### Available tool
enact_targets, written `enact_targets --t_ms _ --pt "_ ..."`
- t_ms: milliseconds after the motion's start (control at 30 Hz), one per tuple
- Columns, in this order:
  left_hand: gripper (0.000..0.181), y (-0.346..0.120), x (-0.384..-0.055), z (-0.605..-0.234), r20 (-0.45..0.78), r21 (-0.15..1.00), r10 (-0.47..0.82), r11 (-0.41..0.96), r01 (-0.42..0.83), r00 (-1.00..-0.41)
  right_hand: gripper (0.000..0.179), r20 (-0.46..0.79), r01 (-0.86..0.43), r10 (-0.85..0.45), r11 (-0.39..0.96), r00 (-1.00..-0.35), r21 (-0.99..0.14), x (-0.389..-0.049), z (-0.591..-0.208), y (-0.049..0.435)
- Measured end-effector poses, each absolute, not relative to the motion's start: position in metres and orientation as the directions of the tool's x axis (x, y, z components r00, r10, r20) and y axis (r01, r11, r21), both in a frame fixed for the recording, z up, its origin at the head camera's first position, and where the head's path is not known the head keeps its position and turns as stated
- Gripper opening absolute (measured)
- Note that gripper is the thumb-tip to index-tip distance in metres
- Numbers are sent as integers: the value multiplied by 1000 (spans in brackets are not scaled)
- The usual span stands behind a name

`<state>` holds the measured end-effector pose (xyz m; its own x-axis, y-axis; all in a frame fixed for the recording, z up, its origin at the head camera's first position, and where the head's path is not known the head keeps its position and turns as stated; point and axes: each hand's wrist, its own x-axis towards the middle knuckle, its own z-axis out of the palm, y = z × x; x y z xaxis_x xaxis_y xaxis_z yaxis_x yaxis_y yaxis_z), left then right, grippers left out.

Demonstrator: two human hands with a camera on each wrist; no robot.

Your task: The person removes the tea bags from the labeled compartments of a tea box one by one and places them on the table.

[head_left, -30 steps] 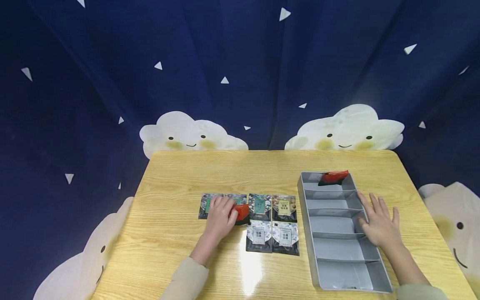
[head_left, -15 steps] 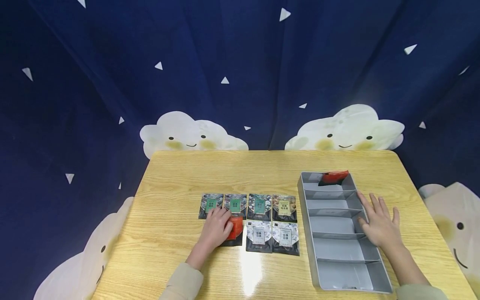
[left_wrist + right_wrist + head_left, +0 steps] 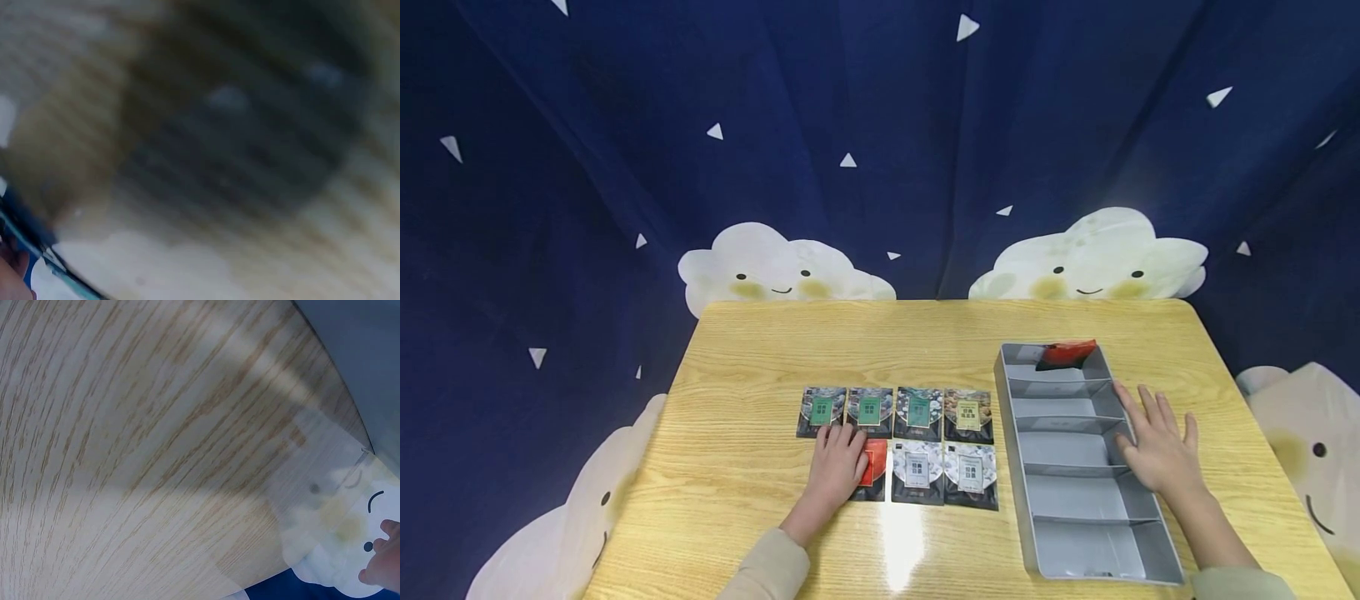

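Observation:
My left hand [image 3: 835,462] rests over the left side of a red-and-black tea sachet [image 3: 872,472], which lies flat on the table. Its fingers point away from me, and its fingertips are close to the two green-labelled sachets [image 3: 822,410] just behind. In the left wrist view, only a bit of hand shows at the lower left corner. On the right, my right hand [image 3: 1161,454] rests with spread fingers at the right rim of a grey divided box [image 3: 1026,500], thumb over the inside of the wall. A red sachet [image 3: 1066,355] leans in its farthest compartment.
Beside the red sachet lie two white-patterned sachets [image 3: 917,472]. Behind them are a teal-labelled sachet [image 3: 919,414] and a yellow-labelled sachet [image 3: 968,416], in line with the green ones. All lie on the wooden table [image 3: 730,467]; a dark blue curtain [image 3: 880,150] hangs behind it.
My left hand has brought the red sachet from over the green sachets toward me and laid it flat left of the white ones. The right hand and box have stayed put.

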<state>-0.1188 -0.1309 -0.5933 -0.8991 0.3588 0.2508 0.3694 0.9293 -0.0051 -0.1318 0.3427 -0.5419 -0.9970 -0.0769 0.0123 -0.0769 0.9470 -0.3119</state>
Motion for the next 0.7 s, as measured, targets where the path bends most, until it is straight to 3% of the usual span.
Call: enact_targets --t_ms 367,700 --pt "23 -130 -113 -608 321 -80 376 925 371 -869 77 11 -76 -76 947 -997 -311 -133 -543 343" --pt "25 -129 -115 -611 332 -74 375 925 372 -866 78 0 -65 -68 948 -998 -312 -132 -542 343"
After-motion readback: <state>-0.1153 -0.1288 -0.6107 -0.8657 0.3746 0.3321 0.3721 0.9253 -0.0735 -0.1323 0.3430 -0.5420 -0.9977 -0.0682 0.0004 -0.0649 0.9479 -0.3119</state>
